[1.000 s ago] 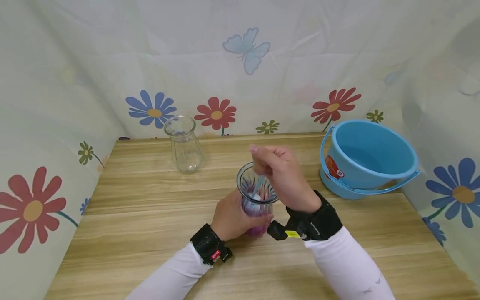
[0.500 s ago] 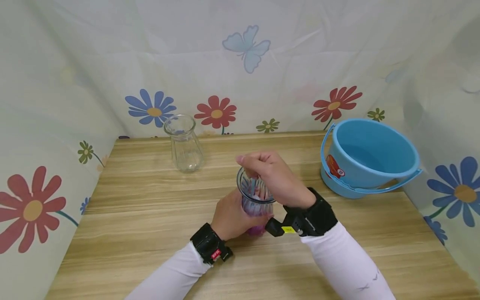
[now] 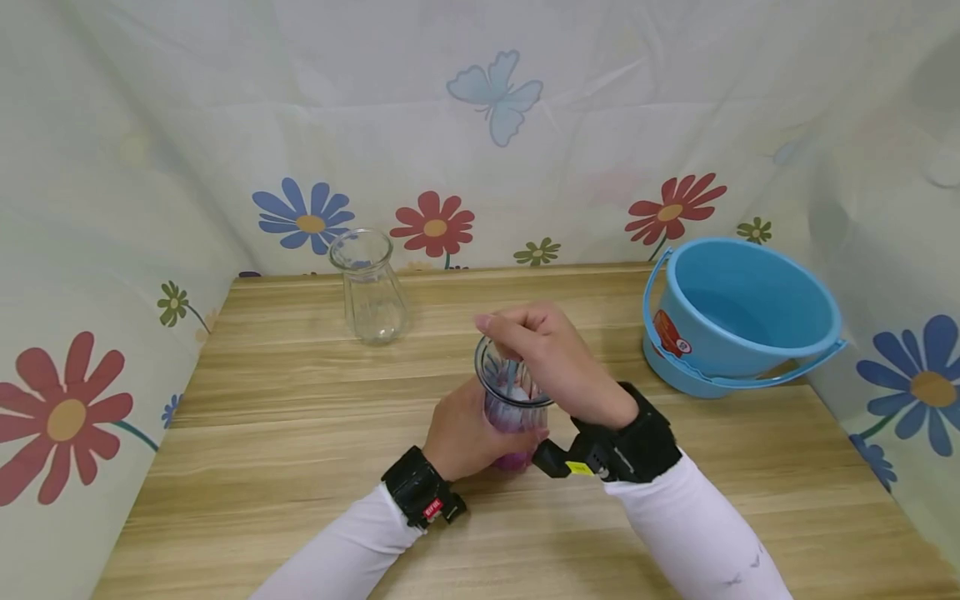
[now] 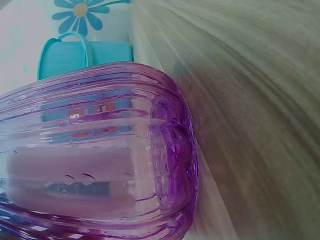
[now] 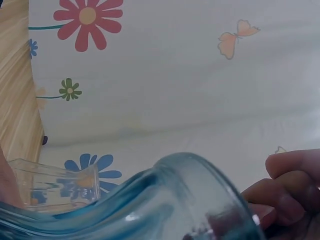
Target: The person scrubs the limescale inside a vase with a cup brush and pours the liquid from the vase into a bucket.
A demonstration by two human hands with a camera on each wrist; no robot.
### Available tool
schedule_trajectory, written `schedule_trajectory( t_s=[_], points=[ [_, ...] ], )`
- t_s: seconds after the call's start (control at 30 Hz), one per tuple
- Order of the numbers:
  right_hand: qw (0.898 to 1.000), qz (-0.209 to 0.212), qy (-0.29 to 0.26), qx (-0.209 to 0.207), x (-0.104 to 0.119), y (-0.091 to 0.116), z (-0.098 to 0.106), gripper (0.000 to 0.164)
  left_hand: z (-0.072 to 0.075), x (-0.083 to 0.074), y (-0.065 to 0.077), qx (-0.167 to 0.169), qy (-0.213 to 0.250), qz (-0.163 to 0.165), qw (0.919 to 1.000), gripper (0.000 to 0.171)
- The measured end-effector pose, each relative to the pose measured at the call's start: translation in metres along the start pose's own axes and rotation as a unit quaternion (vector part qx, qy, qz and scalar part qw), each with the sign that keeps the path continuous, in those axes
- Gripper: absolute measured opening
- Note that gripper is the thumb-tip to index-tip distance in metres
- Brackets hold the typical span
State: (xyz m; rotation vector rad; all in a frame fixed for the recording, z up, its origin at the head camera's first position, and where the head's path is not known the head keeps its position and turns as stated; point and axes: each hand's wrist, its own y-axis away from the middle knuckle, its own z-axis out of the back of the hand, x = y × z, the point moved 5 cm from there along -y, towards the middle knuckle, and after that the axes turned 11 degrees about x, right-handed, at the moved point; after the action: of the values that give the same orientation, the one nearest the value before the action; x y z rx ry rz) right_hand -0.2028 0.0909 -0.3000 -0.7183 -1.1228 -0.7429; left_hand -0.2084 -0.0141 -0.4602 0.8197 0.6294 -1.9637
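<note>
My left hand grips a ribbed glass vase, bluish at the flared rim and purple toward the base. In the left wrist view the vase's purple lower part fills much of the frame, near the wooden tabletop. Over the vase's mouth, my right hand pinches a thin light-blue handle that reaches down inside. Something whitish shows at its lower part, but its kind is unclear through the glass. The right wrist view shows the curled fingers beside the bluish rim.
A clear glass vase stands upright at the back left of the wooden table. At the right is a light-blue bucket with its handle hanging down. A flower-printed curtain encloses the back and sides.
My right hand has shifted left over the vase's mouth with the light-blue handle, then moved only slightly. The left hand and its vase stay in place.
</note>
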Motion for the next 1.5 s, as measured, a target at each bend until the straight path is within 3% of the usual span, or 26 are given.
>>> schedule_trajectory(
  t_s=[0.27, 0.5, 1.1, 1.5],
  points=[
    [1.000, 0.023, -0.006, -0.011, 0.015, 0.009, 0.003, 0.053, 0.001, 0.000, 0.001, -0.008, 0.009, 0.001, 0.9999, 0.066],
    [0.999, 0.039, 0.018, -0.014, 0.007, 0.007, -0.001, 0.054, -0.001, 0.001, 0.001, -0.005, 0.012, 0.000, 0.9999, 0.066],
    [0.992, -0.053, 0.106, 0.039, -0.007, -0.003, -0.009, 0.055, 0.000, 0.000, -0.001, -0.008, -0.006, -0.028, 0.9996, 0.061],
    [0.997, -0.011, 0.082, 0.000, 0.011, 0.008, -0.006, 0.054, 0.000, 0.000, 0.000, 0.002, 0.016, -0.013, 0.9998, 0.065]
  ],
)
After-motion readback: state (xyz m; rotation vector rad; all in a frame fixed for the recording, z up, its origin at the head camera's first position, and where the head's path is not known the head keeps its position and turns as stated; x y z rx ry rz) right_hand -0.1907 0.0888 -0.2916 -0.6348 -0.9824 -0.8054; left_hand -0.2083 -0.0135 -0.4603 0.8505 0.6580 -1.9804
